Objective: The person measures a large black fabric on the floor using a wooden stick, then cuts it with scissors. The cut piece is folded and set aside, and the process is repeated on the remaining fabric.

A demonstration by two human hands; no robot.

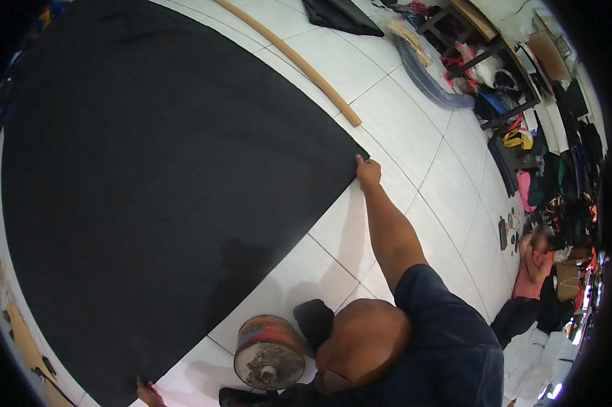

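A large black fabric sheet [150, 169] lies spread over the tiled floor, filling the left and middle of the view. My right hand [368, 172] is closed on its right corner, thumb on top, with the arm stretched out. At the bottom, my left hand [148, 395] grips the near-left corner area of the same sheet; the thumb shows on the edge, and most of the hand is cut off or hidden. Between my arms, close to my bent knee [367, 332], stands a rusty round tin [269, 356] with a grey, cement-like top and a central knob.
Past the sheet's far edge lies a long brown tube [296, 61]. A folded black piece [343, 15] is at the top. Clear rolled plastic [425, 78] lies beside a cluttered dark-framed rack [503, 68]. Another person [533, 268] in a pink top sits at right by piled goods.
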